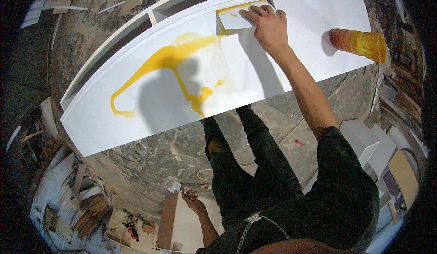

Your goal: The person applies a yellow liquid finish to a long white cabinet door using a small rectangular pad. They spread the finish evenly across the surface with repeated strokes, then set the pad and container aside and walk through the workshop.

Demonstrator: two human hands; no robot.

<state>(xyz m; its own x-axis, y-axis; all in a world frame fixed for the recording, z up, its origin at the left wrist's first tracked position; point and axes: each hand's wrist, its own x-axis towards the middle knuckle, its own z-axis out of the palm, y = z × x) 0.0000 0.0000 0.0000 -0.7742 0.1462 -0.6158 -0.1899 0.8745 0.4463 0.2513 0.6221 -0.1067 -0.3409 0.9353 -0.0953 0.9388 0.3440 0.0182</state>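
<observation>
A white curved board (114, 131) lies in front of me, with a thick trail of yellow glue-like liquid (170, 56) poured in a bent line across its middle. My right hand (269, 26) reaches to the board's far side, its fingers closed on a flat white rectangular spreader (233, 23) with yellow smeared along its far edge. A thin yellowish film shows beside the spreader. Down by my side hangs my left hand (194, 201), fingers apart and nothing in it. A yellow-coated, see-through container (357, 43) rests on the board at the right.
An open frame edge (150, 19) runs along the board's far side. My legs stand against the near edge. A small red object (298, 143) and a cable (205, 172) lie on the stained floor. Wood scraps (93, 215) are piled at lower left, pale panels (362, 142) at right.
</observation>
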